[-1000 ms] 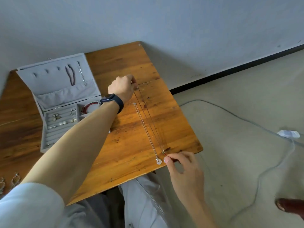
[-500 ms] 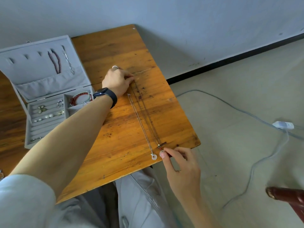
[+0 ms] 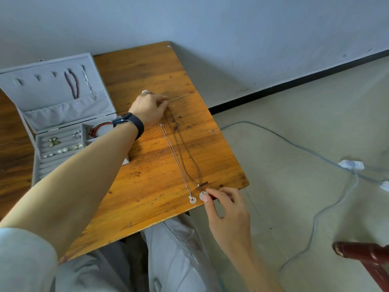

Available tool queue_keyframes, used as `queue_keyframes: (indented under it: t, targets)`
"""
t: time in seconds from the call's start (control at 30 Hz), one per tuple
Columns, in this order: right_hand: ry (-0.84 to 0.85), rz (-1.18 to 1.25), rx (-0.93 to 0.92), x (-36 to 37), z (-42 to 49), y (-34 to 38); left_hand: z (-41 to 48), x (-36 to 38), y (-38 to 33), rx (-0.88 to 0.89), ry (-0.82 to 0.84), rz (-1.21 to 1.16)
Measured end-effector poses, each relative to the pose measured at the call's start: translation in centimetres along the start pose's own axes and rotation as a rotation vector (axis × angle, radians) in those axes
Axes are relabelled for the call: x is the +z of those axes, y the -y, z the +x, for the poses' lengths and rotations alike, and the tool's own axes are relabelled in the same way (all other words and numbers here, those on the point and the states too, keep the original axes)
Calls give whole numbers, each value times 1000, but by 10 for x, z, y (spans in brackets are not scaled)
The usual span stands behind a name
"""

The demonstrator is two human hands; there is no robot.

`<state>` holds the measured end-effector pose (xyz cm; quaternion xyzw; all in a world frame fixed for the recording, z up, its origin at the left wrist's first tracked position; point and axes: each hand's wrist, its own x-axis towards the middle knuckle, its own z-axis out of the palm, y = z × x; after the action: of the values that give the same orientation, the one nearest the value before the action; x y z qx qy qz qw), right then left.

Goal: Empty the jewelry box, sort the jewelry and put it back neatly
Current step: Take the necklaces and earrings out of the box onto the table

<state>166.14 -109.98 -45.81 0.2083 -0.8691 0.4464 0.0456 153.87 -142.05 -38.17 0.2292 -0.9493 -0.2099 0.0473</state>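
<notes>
A grey jewelry box [image 3: 63,114] stands open at the table's left, with a purple strand and a silver chain hung in its lid and earrings and a red bracelet in its tray. Two necklaces lie stretched along the table. A dark cord necklace [image 3: 185,152] runs from my left hand [image 3: 150,108], which pinches its far end, to my right hand [image 3: 223,205], which pinches its pale round pendant at the near edge. A silver chain necklace [image 3: 175,159] with a round ring pendant lies just left of it, untouched.
The wooden table [image 3: 147,186] ends right beside my right hand. A pale cable with a white switch [image 3: 350,164] trails over the floor at the right. A dark red chair part [image 3: 366,258] shows at the lower right. My grey-trousered legs are under the table.
My left hand has lowered onto the table with the cord's far end. My right hand has shifted slightly on the pendant. The camera view has swung about.
</notes>
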Motion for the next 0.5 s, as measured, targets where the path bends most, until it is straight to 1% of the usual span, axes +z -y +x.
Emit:
queue_keyframes:
  t: [0.13,0.3,0.4,0.5]
  targets:
    - [39,12,-26,-14,10,5,-20,-13,-4,1,-1,-23]
    - [33,-83,-218,-26,38,20,-70,-19,-6,35,-50,75]
    - [92,-136,-315,-26,56,35,-110,-22,-4,62,-115,135]
    - [176,-188,-370,-18,71,51,-146,-24,2,71,-162,198]
